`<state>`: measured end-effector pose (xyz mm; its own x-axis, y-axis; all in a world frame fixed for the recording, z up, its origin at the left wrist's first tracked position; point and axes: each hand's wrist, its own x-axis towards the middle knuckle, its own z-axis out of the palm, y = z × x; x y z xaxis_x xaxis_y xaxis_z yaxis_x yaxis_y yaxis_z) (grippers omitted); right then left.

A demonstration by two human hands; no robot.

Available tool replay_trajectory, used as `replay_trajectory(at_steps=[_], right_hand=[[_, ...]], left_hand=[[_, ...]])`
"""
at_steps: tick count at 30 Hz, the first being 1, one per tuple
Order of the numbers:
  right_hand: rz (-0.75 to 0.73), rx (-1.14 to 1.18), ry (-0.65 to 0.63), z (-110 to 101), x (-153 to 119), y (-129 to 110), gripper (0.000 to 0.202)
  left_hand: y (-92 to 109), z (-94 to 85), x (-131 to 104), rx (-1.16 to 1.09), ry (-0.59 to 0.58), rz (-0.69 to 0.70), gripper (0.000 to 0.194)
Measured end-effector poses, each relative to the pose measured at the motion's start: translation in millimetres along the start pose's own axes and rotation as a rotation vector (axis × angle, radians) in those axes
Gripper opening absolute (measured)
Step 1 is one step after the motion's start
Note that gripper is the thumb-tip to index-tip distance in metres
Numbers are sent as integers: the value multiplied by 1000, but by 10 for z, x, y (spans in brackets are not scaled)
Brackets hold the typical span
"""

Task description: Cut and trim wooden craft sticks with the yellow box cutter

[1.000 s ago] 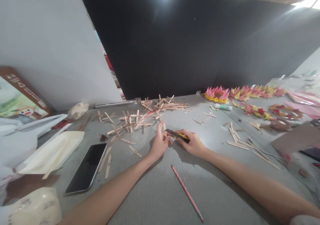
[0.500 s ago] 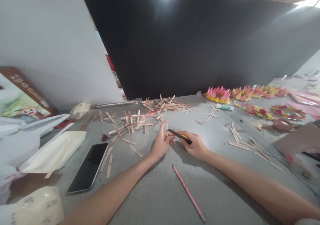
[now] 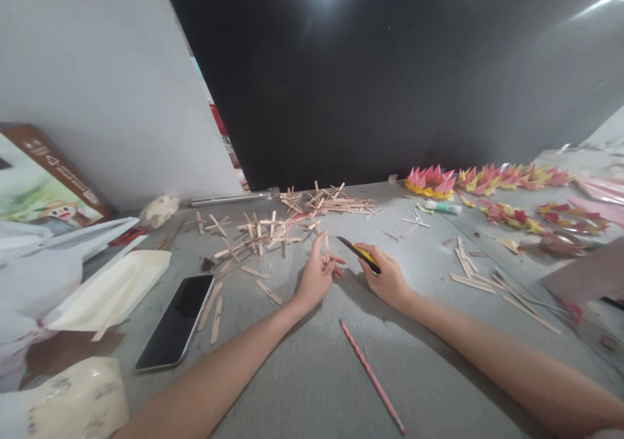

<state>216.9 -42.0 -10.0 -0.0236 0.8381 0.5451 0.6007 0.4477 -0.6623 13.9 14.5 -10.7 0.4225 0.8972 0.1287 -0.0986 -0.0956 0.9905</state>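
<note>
My left hand is closed around a short wooden craft stick, which stands upright between thumb and fingers. To its right, my right hand grips a black and yellow utility knife whose tip points up and left toward the stick. A small gap separates the blade from the stick. Beyond the hands lies a heap of wooden craft sticks, with several crossed stick pieces in front of it. A pink pencil rests on the grey table between my forearms.
At left are a smartphone, a cream tray and a plastic bag. Pink and yellow folded-paper rings and a glue stick lie at right, near loose sticks. A black panel stands behind.
My right hand has drawn the knife away to the right, off the stick in my left hand. The left fingers have spread slightly. The whole view has shifted a little.
</note>
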Motion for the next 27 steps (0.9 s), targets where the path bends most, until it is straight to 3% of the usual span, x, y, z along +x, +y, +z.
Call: replay_trajectory(at_steps=[4, 9, 15, 20, 27], right_hand=[[-23, 13, 23, -23, 55, -17, 28], [-72, 41, -68, -37, 53, -31, 28], [-197, -298, -266, -183, 88, 147, 37], [-211, -367, -247, -296, 170, 212, 44], [-240, -241, -112, -226, 153, 270, 36]], left_hand=[[22, 7, 7, -49, -2, -36, 87], [-10, 6, 24, -67, 8, -39, 61], [1, 33, -6, -127, 79, -38, 53], [54, 66, -23, -114, 73, -57, 53], [86, 71, -14, -104, 69, -75, 53]])
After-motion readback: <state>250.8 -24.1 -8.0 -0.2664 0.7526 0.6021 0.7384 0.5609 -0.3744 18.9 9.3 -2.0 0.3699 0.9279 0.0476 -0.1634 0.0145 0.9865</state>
